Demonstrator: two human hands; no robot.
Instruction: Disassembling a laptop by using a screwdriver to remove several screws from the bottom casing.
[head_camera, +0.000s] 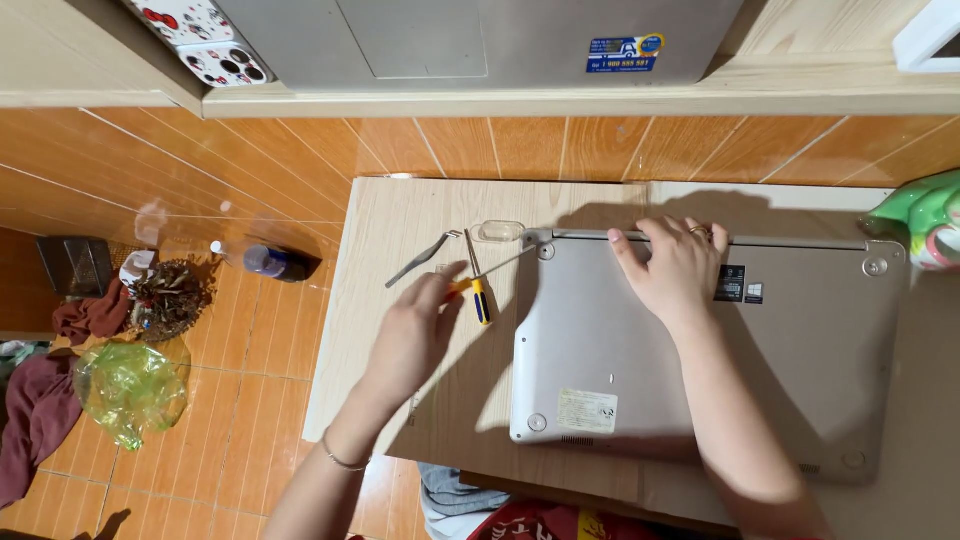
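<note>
Silver-grey laptop (700, 370) lying upside down near far edge of light wooden tabletop (400, 215), bottom cover seeming not yet removed. Right hand (675, 265) pressing flat, fingers spread, on hinge edge. Left hand (415, 335) closing on yellow-blue screwdriver (478, 297); metal tweezers (420, 258) lying beside.

An overturned silver laptop (700, 350) lies on the wooden table (400, 215), its hinge toward the far edge. The right hand (675, 265) rests flat on the hinge side. The left hand (415, 335) grips a yellow-handled screwdriver (478, 292), tip at the laptop's far-left corner; tweezers (422, 259) lie just beside.
</note>
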